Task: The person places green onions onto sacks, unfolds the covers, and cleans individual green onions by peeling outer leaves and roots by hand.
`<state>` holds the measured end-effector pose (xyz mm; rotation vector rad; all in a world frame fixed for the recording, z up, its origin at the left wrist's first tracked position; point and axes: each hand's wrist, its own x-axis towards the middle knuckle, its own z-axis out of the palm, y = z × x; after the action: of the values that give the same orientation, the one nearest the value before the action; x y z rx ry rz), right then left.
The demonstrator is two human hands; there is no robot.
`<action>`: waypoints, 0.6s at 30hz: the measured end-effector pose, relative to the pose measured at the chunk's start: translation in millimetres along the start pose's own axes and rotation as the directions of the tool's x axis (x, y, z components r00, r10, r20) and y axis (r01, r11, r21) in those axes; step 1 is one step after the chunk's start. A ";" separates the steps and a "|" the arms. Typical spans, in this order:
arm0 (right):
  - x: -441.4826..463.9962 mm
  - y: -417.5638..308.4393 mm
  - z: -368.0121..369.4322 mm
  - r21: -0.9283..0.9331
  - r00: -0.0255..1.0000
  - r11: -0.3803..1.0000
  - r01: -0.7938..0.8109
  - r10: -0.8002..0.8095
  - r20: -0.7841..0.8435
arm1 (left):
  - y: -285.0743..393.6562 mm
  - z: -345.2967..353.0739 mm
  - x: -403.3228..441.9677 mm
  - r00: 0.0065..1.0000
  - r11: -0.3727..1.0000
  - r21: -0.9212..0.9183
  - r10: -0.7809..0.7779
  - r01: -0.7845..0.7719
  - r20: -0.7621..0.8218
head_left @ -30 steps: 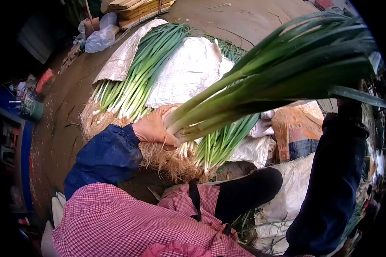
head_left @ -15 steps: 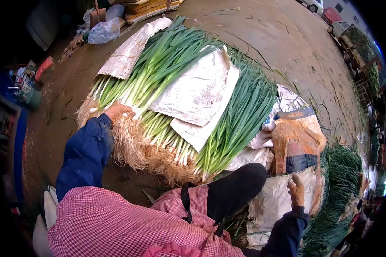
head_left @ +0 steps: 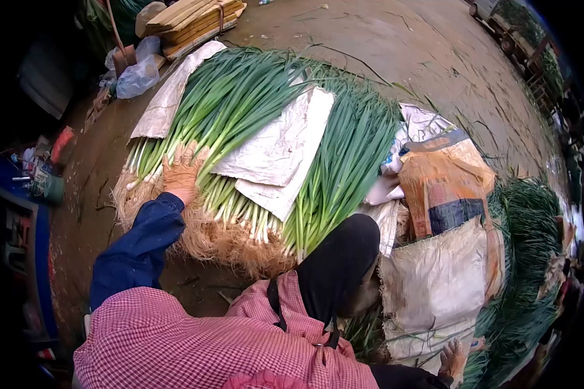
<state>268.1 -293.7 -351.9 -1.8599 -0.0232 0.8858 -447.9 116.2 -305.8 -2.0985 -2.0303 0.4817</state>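
Note:
My left hand (head_left: 183,172) lies palm down with spread fingers on the pale stalks of a bunch of green onions (head_left: 230,107), just above their shaggy brown roots (head_left: 198,236). White woven sacking (head_left: 269,149) partly covers the pile, and more green onions (head_left: 344,155) spread out to its right. Another sacking piece (head_left: 172,97) lies over the leaves at the left. Low at the right edge, my right hand (head_left: 453,360) is beside a large whitish sack sheet (head_left: 435,285), fingers up and slightly apart, with nothing visible in them.
An orange and dark printed sack (head_left: 444,181) lies right of the pile, beside further heaps of green onions (head_left: 522,259). Stacked wooden boards (head_left: 191,26) and a clear plastic bag (head_left: 138,76) are at the back left. Wet ground (head_left: 370,39) has scattered leaves.
My left hand has gone from curled among the stalks near the roots to lying flat across them. My right hand has moved down toward the lower edge. The whole view has shifted slightly.

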 end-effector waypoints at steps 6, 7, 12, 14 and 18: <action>34.0 24.6 6.3 -0.051 0.971 0.989 0.137 -0.123 0.206 | 32.3 68.1 63.5 0.739 0.728 0.259 0.670 -0.635 -0.072; 22.0 20.8 19.8 -0.050 0.973 0.989 0.137 -0.125 0.195 | 37.6 65.8 70.5 0.731 0.667 0.371 0.681 -0.646 0.048; -27.1 23.2 45.8 -0.234 0.989 0.964 0.128 -0.107 0.100 | 48.3 79.3 112.8 0.761 0.698 0.369 0.647 -0.613 0.042; -36.8 26.5 42.6 -0.259 0.996 0.963 0.070 -0.052 0.075 | 28.2 88.7 120.6 0.807 0.787 0.273 0.587 -0.553 -0.057; -70.1 7.7 64.9 -0.217 0.997 0.974 -0.063 0.051 -0.059 | 8.2 53.3 108.8 0.874 0.864 0.158 0.486 -0.479 -0.005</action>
<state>176.6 -273.7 -331.7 -2.0979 -0.0359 0.9018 -457.6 219.0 -369.7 -2.4860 -1.3720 0.6305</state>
